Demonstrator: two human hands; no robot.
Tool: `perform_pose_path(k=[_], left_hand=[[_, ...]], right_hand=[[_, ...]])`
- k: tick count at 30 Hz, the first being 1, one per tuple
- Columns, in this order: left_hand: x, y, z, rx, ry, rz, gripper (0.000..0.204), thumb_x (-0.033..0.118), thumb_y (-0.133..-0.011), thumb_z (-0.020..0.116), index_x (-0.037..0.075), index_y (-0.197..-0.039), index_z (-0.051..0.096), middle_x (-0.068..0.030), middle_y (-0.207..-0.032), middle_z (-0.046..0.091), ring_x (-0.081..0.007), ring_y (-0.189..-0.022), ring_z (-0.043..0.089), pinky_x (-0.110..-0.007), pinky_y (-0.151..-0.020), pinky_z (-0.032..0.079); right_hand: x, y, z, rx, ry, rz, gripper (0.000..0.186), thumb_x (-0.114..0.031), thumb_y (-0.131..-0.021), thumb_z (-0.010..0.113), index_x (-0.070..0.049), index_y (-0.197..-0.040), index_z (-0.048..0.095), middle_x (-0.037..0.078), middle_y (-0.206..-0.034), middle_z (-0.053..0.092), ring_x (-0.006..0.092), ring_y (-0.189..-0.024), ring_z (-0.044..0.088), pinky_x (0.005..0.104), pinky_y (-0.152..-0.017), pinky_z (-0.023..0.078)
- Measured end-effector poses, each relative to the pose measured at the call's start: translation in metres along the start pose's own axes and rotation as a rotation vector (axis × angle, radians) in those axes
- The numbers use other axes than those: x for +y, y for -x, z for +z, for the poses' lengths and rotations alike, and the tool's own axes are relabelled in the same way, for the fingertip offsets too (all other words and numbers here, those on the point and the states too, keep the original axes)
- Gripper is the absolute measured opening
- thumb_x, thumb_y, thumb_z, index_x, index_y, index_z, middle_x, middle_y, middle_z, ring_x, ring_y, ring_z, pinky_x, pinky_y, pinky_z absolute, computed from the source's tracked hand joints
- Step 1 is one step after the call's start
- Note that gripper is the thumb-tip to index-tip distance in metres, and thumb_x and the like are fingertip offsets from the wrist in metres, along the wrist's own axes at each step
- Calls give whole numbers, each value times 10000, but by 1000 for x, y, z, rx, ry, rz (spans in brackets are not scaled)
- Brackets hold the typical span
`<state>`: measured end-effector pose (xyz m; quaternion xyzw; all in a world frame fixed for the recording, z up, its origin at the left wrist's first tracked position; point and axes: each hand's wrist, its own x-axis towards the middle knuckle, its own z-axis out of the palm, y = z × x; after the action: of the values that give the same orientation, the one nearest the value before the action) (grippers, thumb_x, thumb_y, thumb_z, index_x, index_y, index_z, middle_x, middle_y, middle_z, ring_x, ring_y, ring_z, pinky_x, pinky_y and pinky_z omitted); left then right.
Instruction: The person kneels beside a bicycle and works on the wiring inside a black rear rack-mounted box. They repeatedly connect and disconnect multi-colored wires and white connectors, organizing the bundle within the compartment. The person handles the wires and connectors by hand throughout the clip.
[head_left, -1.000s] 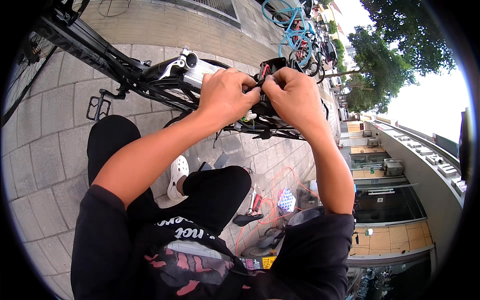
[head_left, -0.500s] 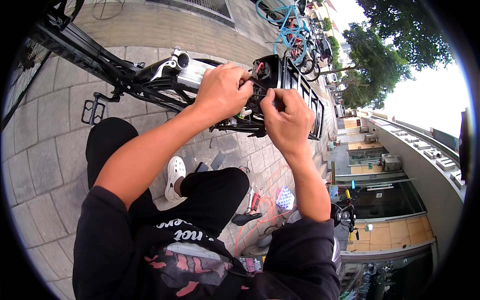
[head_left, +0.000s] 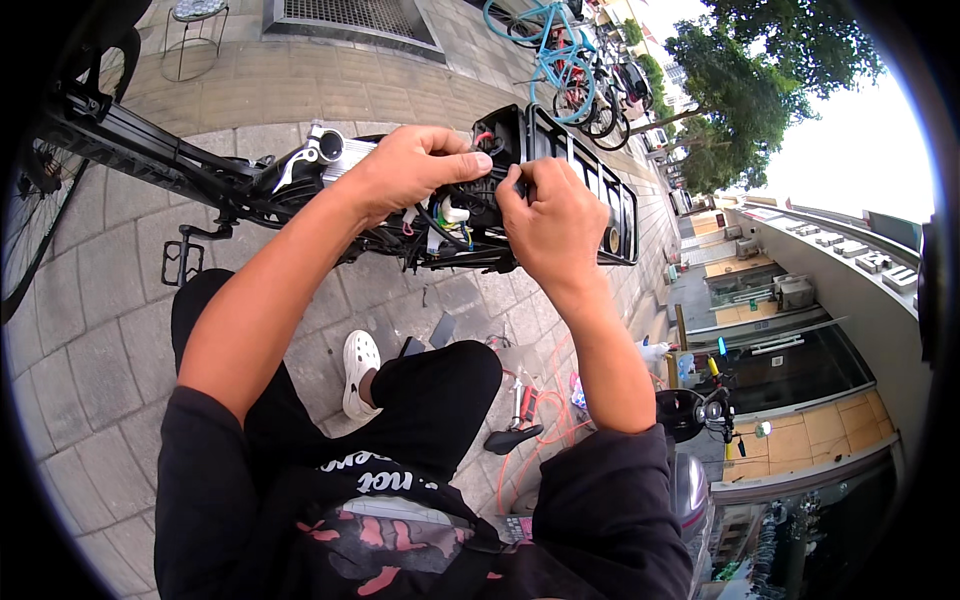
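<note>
Both hands are at the rear of a black bicycle [head_left: 150,160], by a black box [head_left: 507,135] with a red wire [head_left: 484,137] at its opening. My left hand [head_left: 415,172] is closed, its thumb stretched along dark wiring at the box; what its fingers grip is hidden. Close to its right, my right hand [head_left: 555,222] pinches thumb and forefinger at the box's near edge, on something dark that I cannot make out. Below and between them hang a white connector [head_left: 454,214] and several black and coloured wires. A silver clamp lever [head_left: 300,160] sits on the seat tube, left of my left hand.
A black rear rack [head_left: 610,200] extends to the right of my right hand. On the paving by my white shoe [head_left: 360,362] lie a dark flat piece [head_left: 442,330], a red-handled tool [head_left: 528,403], a black bicycle saddle [head_left: 513,439] and an orange hose [head_left: 555,405]. Parked bicycles [head_left: 560,75] stand beyond.
My left hand's thumb has straightened, and the hand has shifted slightly left, away from the right one. The white connector and wires show more openly now. The right hand still pinches near the box.
</note>
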<state>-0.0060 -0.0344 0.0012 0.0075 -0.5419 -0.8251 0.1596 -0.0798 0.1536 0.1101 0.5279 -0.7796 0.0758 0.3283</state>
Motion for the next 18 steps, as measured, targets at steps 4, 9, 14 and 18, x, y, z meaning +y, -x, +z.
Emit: perform_pose_path(k=[4,9,14,18], left_hand=[[-8,-7,5,92,8,21,362,309,-1012,965,1,-1162,848,-27,-1010,822,-96,-856,694,-284,-771,561],[-4,-9,-1,164,-101,-4,336,296,-1027,949,-9,-1150,883,-23,-983,830,-85,-836,690,-276,-731,533],[4,-7,-12,226,-348,17,329,292,-1061,904,-19,-1168,890,-19,-977,831,-86,-843,684,-301,-734,532],[8,1,-4,251,-540,105,360,296,-1092,851,-49,-1191,871,-30,-959,828,-95,-859,677,-334,-762,550]], right_hand=[[-6,6,3,63,16,-69,192,-165,-945,864,-67,-867,719,113,-835,677,359,-761,704,494,-657,544],[-16,17,18,176,125,-123,180,-166,-908,861,-87,-833,718,92,-919,613,331,-879,615,480,-836,467],[-21,10,27,197,162,-151,166,-209,-926,848,-105,-833,758,66,-963,629,316,-996,590,486,-948,396],[-17,0,18,81,181,-191,183,-224,-931,840,-95,-826,764,75,-962,631,317,-1005,588,493,-964,401]])
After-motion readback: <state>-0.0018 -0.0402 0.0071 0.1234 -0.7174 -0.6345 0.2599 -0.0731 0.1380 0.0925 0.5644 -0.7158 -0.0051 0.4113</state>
